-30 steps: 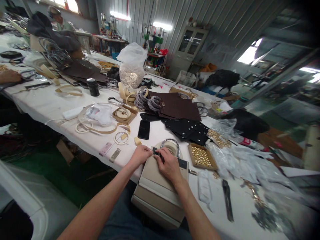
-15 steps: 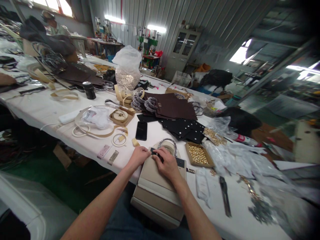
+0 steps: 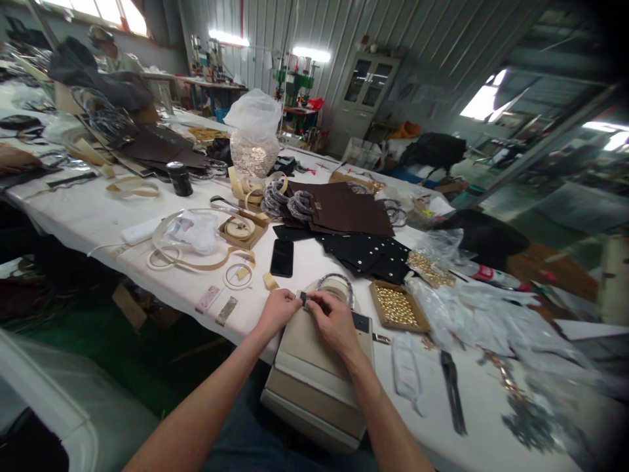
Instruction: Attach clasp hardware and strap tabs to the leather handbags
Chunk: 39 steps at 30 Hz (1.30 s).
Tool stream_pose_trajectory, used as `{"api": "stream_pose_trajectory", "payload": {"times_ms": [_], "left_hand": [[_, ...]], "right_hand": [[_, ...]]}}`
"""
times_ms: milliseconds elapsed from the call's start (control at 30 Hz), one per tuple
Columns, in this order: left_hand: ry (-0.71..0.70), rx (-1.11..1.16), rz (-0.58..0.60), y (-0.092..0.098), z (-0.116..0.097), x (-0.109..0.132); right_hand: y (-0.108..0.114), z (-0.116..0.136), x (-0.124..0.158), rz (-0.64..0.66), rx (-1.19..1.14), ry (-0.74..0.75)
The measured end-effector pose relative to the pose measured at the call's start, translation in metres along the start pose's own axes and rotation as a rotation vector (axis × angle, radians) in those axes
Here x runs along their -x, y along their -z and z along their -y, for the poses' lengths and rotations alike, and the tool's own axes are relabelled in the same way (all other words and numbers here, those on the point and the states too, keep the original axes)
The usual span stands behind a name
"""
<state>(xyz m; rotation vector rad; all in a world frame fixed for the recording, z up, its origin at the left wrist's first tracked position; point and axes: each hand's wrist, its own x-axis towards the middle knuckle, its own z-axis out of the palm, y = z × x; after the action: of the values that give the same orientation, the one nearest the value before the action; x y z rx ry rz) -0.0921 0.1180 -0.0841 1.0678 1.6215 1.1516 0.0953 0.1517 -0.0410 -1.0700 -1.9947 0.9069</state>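
A beige handbag (image 3: 314,380) lies flat at the near edge of the white table (image 3: 98,210), partly hanging over it. My left hand (image 3: 276,311) and my right hand (image 3: 334,321) meet at the bag's top edge, fingers pinched on a small dark fitting (image 3: 303,299) there. A braided grey handle (image 3: 335,282) arches up just behind my fingers. A dark strip (image 3: 360,321) shows along the bag's top, to the right of my right hand.
A tray of gold studs (image 3: 397,306) sits right of the bag, a black phone (image 3: 282,257) behind it. Brown and black leather pieces (image 3: 354,216), beige straps (image 3: 196,255), a bag of metal parts (image 3: 255,147) and plastic packets (image 3: 472,308) crowd the table. Another person (image 3: 111,52) works far left.
My hands have shifted slightly upward and closer together at the bag's top edge. The view has swayed a little; the bag stays in place.
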Motion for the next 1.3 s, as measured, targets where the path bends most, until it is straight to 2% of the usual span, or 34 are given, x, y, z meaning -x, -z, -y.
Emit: {"api": "stream_pose_trajectory", "payload": {"times_ms": [300,467,600,767,1000,1300], "left_hand": [[-0.041,-0.065,-0.023,-0.001,0.003,0.001],[-0.033,-0.062,-0.021,-0.001,0.0,0.001],[-0.042,-0.072,-0.033,-0.001,-0.001,0.001],[-0.029,-0.06,-0.024,-0.001,-0.004,0.003],[-0.012,-0.06,-0.019,0.001,-0.009,0.006],[-0.015,-0.057,0.001,0.002,-0.008,0.005]], "right_hand": [[-0.008,0.004,0.004,-0.055,0.182,0.117],[-0.009,0.008,0.005,-0.11,0.212,0.103],[-0.005,0.013,0.008,-0.058,0.186,0.151],[0.0,0.011,0.009,-0.001,0.174,0.122],[-0.003,0.003,0.007,-0.045,0.166,0.085],[-0.006,0.002,0.009,-0.014,0.131,0.191]]}}
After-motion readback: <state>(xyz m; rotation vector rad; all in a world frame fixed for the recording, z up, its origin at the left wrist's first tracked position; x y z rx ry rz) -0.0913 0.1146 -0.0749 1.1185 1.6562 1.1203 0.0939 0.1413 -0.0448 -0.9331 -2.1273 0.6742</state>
